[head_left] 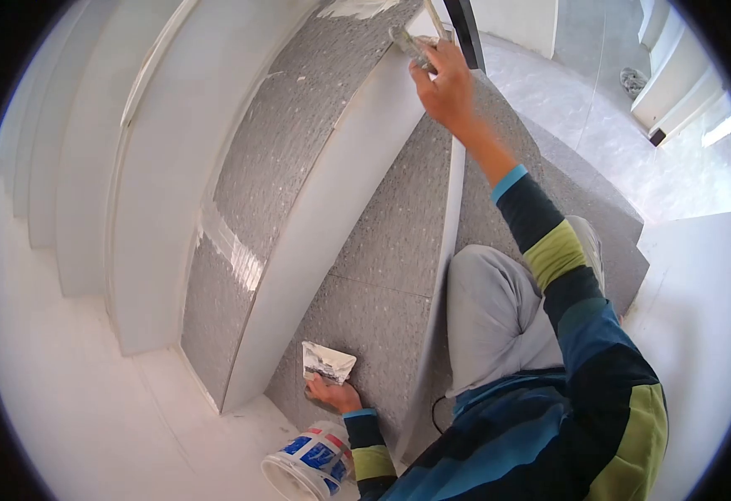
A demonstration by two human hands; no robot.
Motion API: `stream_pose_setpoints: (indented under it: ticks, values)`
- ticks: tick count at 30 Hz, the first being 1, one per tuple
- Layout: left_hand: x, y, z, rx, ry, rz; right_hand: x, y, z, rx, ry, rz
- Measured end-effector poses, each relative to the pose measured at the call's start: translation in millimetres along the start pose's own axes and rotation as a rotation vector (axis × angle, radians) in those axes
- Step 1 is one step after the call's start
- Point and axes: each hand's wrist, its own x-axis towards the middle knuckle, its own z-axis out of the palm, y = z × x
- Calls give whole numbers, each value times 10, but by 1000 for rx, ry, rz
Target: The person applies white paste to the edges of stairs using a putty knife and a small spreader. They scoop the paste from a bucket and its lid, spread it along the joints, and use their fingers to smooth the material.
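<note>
My left hand (330, 394) is closed around the grip of a wide putty knife (329, 361). Whitish filler covers much of its blade, which is above the grey speckled stair tread (374, 326). Up at the far end of the stairs, my right hand (445, 88) grips a smaller, smeared putty knife (411, 46) by the edge of a higher step. A pale streak of filler (236, 250) crosses that higher tread (273, 167). Another filler patch (357, 8) shows at the top of the view.
A white bucket (286, 476) with a blue and red label leans near my left forearm. Pale risers (165, 184) curve up on the left. A dark post (465, 33) stands beside my right hand. Beyond the stairs lies a dusty floor (549, 92) with a crumpled grey item (632, 82).
</note>
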Motion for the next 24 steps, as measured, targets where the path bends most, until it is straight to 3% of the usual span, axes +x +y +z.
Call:
stream_pose_setpoints:
  ticks: [2,7,11,16,18,21,24]
  values:
    - [0,-38,-29,-20,20,15,-131,-228,25,21,36,-38]
    - [21,-90,-78,-72,-21,-8,-501,-927,-15,70,-111,-5]
    - [39,-130,-74,-125,61,-5,-855,-1504,33,191,-176,10]
    - [107,-125,-32,-365,-60,-62,-1363,-2253,77,237,-295,6]
    - [8,-20,133,-428,19,-110,-1592,-2527,93,342,-419,-34]
    - [-40,-79,-15,-561,-5,-77,-1904,-2736,67,363,-584,-142]
    - [-383,266,-81,-478,-3,-40,-2034,-2696,-8,428,-588,-202]
